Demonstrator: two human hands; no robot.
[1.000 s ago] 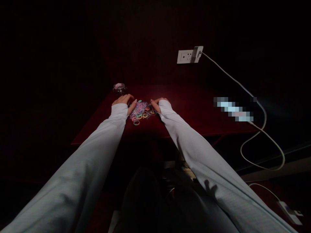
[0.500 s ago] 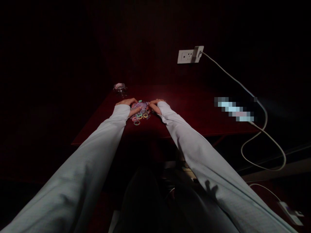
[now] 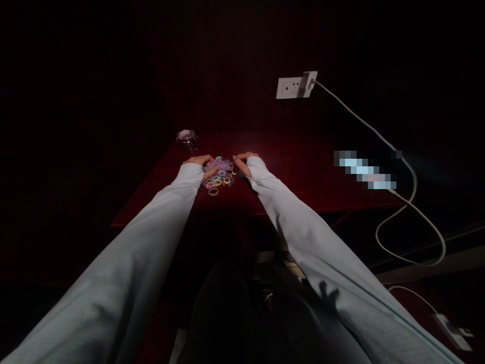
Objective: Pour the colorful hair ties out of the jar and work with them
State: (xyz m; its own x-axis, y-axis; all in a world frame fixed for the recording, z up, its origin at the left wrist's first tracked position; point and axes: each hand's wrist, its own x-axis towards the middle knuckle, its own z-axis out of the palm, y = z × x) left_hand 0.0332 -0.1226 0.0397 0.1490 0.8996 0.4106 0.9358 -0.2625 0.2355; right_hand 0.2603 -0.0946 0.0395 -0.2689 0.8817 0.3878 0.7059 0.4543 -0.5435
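A loose pile of small coloured hair ties (image 3: 220,167), purple, pink, yellow and green, lies on the dark red table (image 3: 295,187). At the pile's left edge rests my left hand (image 3: 200,163), thumb and fingers apart and curved around some of the ties. My right hand (image 3: 243,161) is at the right edge, its thumb tip and fingertips close together. Whatever lies between those fingertips is too small and dark to make out. One greenish hair tie (image 3: 213,192) lies apart at the near side of the pile.
A clear jar (image 3: 187,140) with something pink on top stands at the back left. On the right is a blurred-out bright object (image 3: 366,171) with a white cable (image 3: 413,177) running to a wall socket (image 3: 290,88). A power strip (image 3: 452,331) lies low at the right.
My right hand has drawn slightly right, away from the pile, and its fingers have lifted a little. More of the purple ties show between the hands. My left hand has barely shifted.
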